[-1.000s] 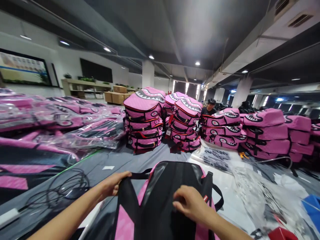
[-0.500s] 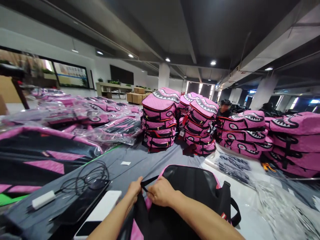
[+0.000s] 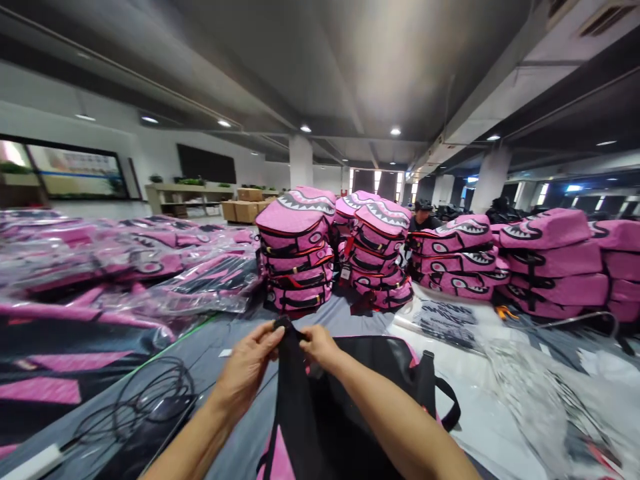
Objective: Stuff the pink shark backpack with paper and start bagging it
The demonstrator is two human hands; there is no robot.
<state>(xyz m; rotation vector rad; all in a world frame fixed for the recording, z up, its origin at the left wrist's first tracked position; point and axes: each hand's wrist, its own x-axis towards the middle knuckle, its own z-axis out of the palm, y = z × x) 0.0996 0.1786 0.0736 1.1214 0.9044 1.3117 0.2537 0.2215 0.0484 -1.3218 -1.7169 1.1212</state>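
Now, both hands meet at the top of a black strap (image 3: 290,373): the left hand (image 3: 247,370) pinches its upper end from one side, fingers curled shut on the webbing, and the right hand (image 3: 320,347) closes on the same end from the other, thumb and fingertips nearly touching the left's. The strap rises from the pink-and-black backpack (image 3: 380,380) lying back-panel up on the grey table (image 3: 320,313) right in front of the person, its other strap (image 3: 443,397) looping loose off the right side. Judging by that, this bag is unwrapped and the strap work looks to be in its early part, with one strap in hand and the second untouched; how much is left on it I cannot tell. Just left of the arms lies one coil of black cable (image 3: 135,407) with a white plug (image 3: 30,463) at the near edge. Further left, bagged backpacks (image 3: 150,267) spread in clear plastic, too overlapped to count. Straight ahead stand two upright stacks of shark-mouth backpacks (image 3: 297,250), the nearer showing about four bags, the second stack (image 3: 380,257) just beside it about the same. To the right run lower piles (image 3: 545,263), three at least, with loose clear bags (image 3: 530,373) on the table before them. One co-worker (image 3: 423,215) sits behind the stacks, another person further back.
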